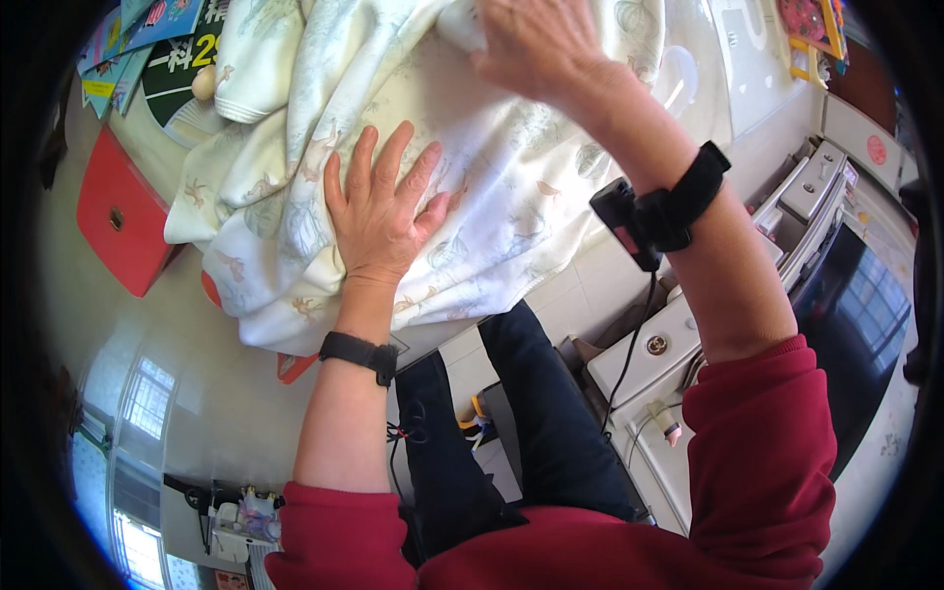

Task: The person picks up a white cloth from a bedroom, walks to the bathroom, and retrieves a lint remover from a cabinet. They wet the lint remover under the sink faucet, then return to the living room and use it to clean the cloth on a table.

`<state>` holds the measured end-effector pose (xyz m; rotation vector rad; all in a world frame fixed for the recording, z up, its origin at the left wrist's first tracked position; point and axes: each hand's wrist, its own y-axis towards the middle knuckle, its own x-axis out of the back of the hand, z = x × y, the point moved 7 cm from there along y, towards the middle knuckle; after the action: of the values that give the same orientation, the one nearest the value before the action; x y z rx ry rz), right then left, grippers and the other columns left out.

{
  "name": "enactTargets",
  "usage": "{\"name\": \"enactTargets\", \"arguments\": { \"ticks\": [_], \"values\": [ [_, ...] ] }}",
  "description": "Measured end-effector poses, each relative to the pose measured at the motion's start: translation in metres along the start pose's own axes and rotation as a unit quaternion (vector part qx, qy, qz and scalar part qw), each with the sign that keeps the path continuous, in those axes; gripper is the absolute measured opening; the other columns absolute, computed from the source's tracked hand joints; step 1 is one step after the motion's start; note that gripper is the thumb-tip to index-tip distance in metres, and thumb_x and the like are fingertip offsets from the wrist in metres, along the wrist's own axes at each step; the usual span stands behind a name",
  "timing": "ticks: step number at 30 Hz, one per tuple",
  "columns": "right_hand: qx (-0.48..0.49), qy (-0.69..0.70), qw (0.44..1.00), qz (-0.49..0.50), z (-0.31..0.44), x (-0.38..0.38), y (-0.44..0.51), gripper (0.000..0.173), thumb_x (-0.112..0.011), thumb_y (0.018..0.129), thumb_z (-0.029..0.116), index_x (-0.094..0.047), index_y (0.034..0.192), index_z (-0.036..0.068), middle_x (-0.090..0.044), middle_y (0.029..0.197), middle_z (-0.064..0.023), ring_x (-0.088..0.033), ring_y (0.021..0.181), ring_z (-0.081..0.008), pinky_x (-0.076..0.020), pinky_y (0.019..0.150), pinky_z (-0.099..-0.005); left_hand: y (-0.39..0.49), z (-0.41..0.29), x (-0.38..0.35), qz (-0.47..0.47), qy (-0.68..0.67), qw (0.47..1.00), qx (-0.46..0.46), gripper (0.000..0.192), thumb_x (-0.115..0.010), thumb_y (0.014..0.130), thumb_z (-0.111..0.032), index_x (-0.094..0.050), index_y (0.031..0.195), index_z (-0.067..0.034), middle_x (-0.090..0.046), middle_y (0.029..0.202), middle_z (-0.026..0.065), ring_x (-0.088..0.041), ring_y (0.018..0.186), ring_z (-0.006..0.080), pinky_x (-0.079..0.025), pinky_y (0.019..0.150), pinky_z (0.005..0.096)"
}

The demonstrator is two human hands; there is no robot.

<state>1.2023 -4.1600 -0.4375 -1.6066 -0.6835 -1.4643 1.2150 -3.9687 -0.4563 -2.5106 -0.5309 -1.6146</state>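
Note:
A white patterned cloth garment or blanket lies spread and partly rumpled over a table, hanging past the near edge. My left hand rests palm down on it with the fingers apart. Towards the top of the view my right hand is over the cloth, slightly blurred and cut by the frame's edge; its fingertips are hidden, so I cannot tell whether it grips any fabric. Folds of the cloth are bunched to the left of my left hand.
A red stool stands left of the table. Colourful booklets and a round beige object lie at the upper left. At the right are a white cabinet with drawers and a dark television screen. Cables hang from both wrist straps.

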Motion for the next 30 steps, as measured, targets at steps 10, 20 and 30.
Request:
{"name": "enactTargets", "arguments": {
  "ticks": [10,20,30],
  "values": [
    [-0.218,0.212,0.952,0.029,-0.048,0.018,-0.051,0.048,-0.071,0.074,0.035,-0.052,0.093,-0.005,-0.066,0.072,-0.0171,-0.068,0.070,-0.0283,-0.0513,0.071,-0.0398,0.002,0.001,0.003,-0.005,-0.002,1.000,0.004,0.061,-0.077,0.067,-0.035,-0.057,0.125,-0.030,-0.049,0.136,-0.0044,-0.041,0.130,0.0227,-0.025,0.110,0.0500],
    [0.016,-0.064,0.987,0.146,-0.006,0.014,-0.050,0.023,-0.063,0.068,0.008,-0.052,0.087,0.002,-0.063,0.069,-0.0121,-0.064,0.065,-0.0292,-0.0402,0.078,-0.0403,0.002,-0.002,0.001,0.010,-0.001,1.000,-0.001,0.056,-0.076,0.068,-0.034,-0.063,0.122,-0.027,-0.050,0.138,-0.0030,-0.036,0.135,0.0239,-0.020,0.113,0.0504],
    [0.078,-0.076,0.990,0.089,0.004,0.029,-0.021,0.020,-0.059,0.079,0.019,-0.055,0.095,0.007,-0.065,0.069,-0.0051,-0.067,0.070,-0.0216,-0.0356,0.091,-0.0401,0.001,-0.001,-0.001,0.004,0.011,1.000,-0.006,0.053,-0.076,0.069,-0.034,-0.064,0.119,-0.027,-0.050,0.138,-0.0020,-0.038,0.134,0.0260,-0.020,0.112,0.0513]
  ]
}}
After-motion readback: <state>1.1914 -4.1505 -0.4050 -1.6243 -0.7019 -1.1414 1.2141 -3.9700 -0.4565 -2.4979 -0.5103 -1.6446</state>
